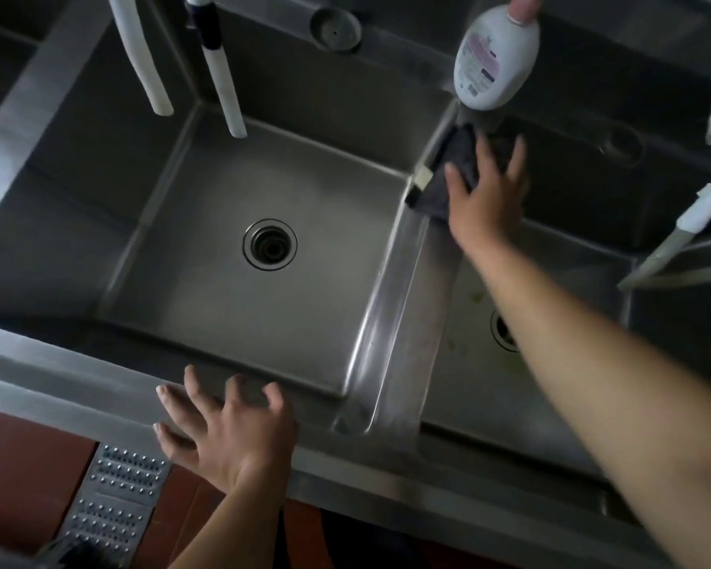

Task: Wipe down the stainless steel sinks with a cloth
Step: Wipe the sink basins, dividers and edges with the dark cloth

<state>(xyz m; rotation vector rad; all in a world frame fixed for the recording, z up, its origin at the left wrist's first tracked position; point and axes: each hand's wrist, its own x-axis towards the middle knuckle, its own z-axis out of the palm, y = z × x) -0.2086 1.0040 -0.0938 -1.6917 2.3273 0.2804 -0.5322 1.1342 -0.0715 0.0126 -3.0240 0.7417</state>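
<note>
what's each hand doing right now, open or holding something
Left hand: open, fingers spread at the sink's front rim.
Right hand: open, straight fingers on the dark cloth.

Sinks (222, 223): brushed stainless steel, dull sheen, smooth. Cloth (448, 174): dark, matt, woven. Bottle (495, 55): white plastic, semi-gloss. Grater (116, 494): perforated metal, rough.

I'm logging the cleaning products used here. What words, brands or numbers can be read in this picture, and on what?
Nothing can be read.
Bottle: a pink and white label with lines of print, a dark patch and what looks like a barcode, all too blurred to read.
Cloth: a pale tag at its edge, no print legible.
Sinks, hoses and floor grate: no text visible.
</note>
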